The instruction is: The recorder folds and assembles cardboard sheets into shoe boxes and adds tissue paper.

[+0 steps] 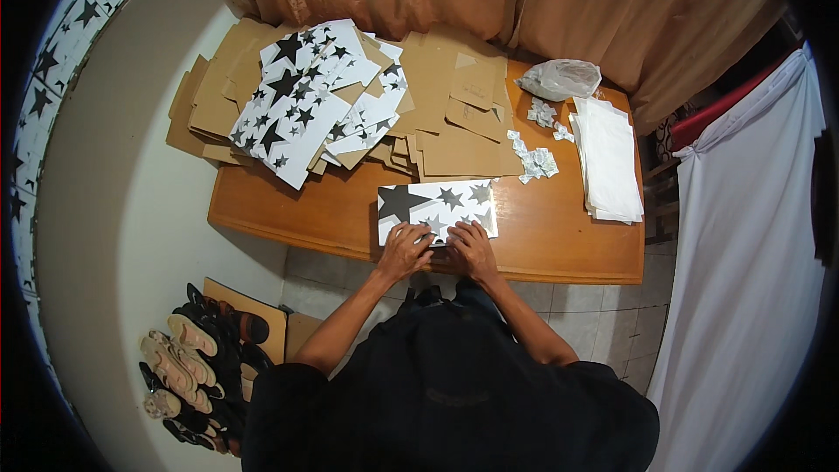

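A white cardboard box (450, 198) printed with black and grey stars lies at the table's front edge, its long side toward me. My left hand (405, 247) bends over the near edge of the box, left of its middle, fingertips on the top. On the same edge, a little to the right, my right hand (471, 247) has its fingers curled onto the top as well. Both hands grip the box close together. The thumbs and the near side of the box are mostly hidden beneath the hands.
Flat star-printed card pieces (297, 109) overlap brown cardboard sheets (472, 149) behind the box. Small paper packets (536, 162), a clear plastic bag (559, 80) and a white paper stack (607, 162) lie on the right. Shoes (188, 367) stand by the left wall.
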Tool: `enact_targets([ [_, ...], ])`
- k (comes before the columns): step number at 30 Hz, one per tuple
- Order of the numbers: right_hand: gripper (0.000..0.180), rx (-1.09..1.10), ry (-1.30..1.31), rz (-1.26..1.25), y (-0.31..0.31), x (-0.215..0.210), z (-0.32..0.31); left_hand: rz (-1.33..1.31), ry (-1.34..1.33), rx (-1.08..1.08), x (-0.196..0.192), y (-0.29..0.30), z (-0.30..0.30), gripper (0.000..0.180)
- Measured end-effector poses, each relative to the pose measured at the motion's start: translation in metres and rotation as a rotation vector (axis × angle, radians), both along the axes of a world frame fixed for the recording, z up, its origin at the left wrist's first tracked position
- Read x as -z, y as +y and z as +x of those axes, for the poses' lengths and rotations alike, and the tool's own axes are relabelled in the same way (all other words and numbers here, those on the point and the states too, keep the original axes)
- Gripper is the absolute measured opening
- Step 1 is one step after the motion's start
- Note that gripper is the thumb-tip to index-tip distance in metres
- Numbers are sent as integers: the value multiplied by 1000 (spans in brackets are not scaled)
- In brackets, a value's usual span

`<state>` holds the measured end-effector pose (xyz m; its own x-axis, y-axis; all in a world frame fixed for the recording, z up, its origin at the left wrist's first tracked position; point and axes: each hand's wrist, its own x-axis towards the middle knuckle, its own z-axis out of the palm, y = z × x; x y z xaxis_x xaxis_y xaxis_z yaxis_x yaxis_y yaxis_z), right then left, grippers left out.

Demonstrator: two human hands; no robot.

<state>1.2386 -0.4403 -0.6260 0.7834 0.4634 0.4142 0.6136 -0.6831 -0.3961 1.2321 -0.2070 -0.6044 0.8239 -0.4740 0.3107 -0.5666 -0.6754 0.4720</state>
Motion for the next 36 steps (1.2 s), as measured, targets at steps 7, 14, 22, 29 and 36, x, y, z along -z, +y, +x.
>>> enact_targets([
  [7, 32, -29, 5, -46, 3, -4, -1, 42, -110, -62, 20, -4, 1, 30],
  [14, 41, -72, -2, -48, 2, 1, -3, 53, -126, -56, 27, -4, 0, 27],
  [22, 39, -133, -25, -58, 5, 1, -4, 32, -170, -60, 23, -5, -1, 24],
  [29, 35, -136, -63, -152, 4, 7, 0, 37, -183, -38, 31, -3, 2, 25],
  [36, 28, -103, -33, -134, 8, 4, 7, 15, -228, -52, 33, -7, 7, 18],
])
